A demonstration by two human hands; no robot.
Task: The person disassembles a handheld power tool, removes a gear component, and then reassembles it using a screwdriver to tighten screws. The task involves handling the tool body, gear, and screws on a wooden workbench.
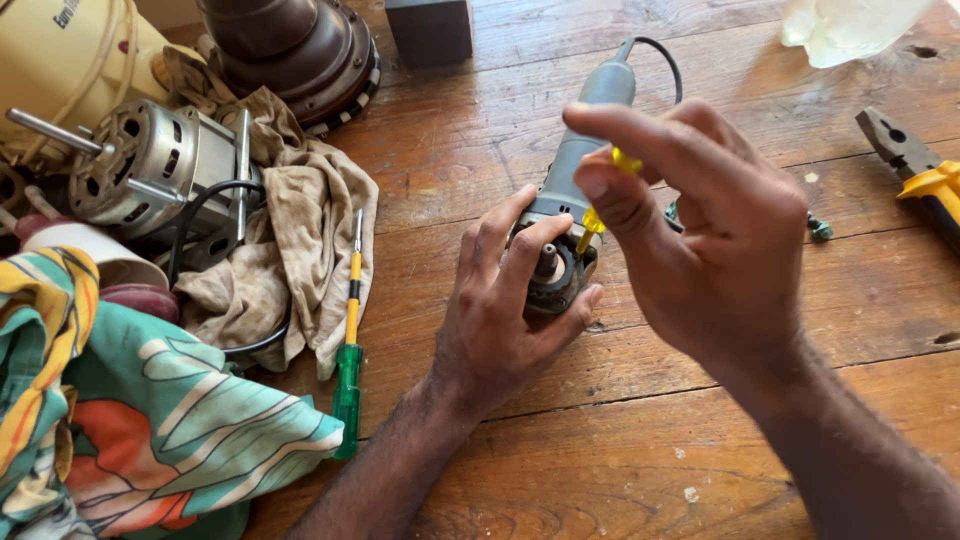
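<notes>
Left hand (500,320) is wrapped round the head end of a grey power tool (572,190) lying mid wooden counter (600,440), thumb & fingers closed on it w/ the open gear end facing the camera. Right hand (715,250) pinches a small yellow-handled screwdriver (600,200) btwn fingertips, tip at the tool's head. Left of them: green/yellow screwdriver (349,340) beside a dirty rag (300,230) & bare motor (150,165); yellow pliers (925,175) at far right edge.
</notes>
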